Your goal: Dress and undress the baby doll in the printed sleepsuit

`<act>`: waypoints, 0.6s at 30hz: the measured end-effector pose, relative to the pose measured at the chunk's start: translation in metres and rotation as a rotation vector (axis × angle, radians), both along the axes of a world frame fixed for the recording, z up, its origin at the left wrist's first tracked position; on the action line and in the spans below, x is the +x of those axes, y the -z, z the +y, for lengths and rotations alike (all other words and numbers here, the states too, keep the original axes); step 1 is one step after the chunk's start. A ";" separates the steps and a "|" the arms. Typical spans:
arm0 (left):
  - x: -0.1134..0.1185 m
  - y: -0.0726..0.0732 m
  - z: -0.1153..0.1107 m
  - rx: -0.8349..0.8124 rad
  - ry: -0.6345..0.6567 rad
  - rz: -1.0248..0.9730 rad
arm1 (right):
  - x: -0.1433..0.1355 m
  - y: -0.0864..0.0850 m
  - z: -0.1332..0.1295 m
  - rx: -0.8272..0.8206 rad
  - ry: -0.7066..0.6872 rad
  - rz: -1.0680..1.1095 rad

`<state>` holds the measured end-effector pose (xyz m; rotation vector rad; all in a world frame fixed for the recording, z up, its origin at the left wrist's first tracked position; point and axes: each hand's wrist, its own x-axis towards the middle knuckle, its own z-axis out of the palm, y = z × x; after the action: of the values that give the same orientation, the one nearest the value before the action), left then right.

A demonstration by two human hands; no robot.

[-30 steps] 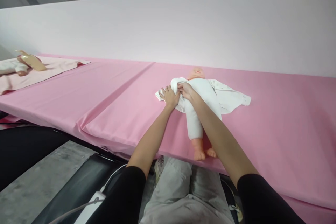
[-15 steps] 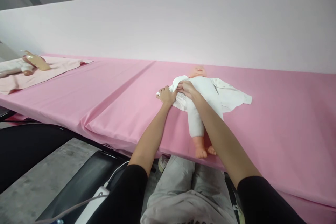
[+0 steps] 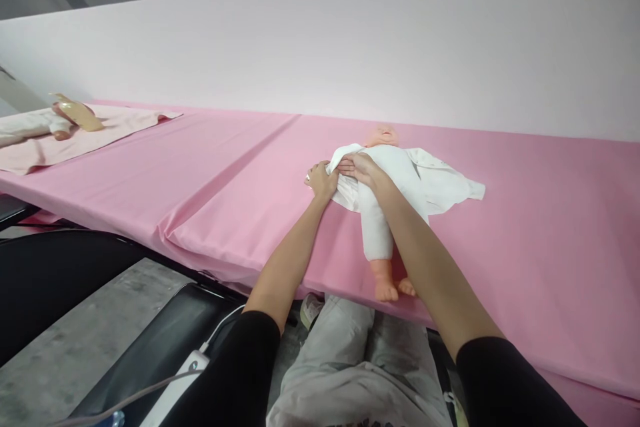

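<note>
Pink-faced baby doll with white cloth body (image 3: 399, 165) lies face-up, right of the left hand (image 3: 323, 180). Long axis runs away from the wearer: head far, feet at near table edge. Right hand (image 3: 361, 168) is nearer, at its torso. Left fingers curl closed round the sleeve of the white long-sleeved shirt (image 3: 447, 188) under the doll; right half-open against shirt, grip can't tell.

The left grip (image 3: 323, 180), spread flat on the shirt (image 3: 346, 195) a second ago, has curled round its bunched sleeve (image 3: 309, 177), whose end, plainly visible then, is now mostly covered. The right grip (image 3: 361, 167) has straightened its bent fingers beside the fold.
</note>
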<state>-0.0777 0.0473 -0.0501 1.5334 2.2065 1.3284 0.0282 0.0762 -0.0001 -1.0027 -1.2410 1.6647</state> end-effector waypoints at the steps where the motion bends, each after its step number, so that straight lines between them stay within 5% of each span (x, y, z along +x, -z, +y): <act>1: 0.000 0.000 0.000 0.003 0.004 -0.005 | 0.000 0.000 0.001 -0.004 -0.009 0.000; 10: -0.008 -0.008 0.000 -0.121 0.137 0.086 | -0.003 0.006 0.002 0.224 0.052 -0.343; 18: -0.005 -0.005 0.002 0.028 0.140 -0.195 | -0.009 0.003 -0.009 0.509 0.099 -0.853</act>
<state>-0.0830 0.0495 -0.0451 1.4687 1.9358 1.4057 0.0196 0.0673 -0.0034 -1.4544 -1.9808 0.7428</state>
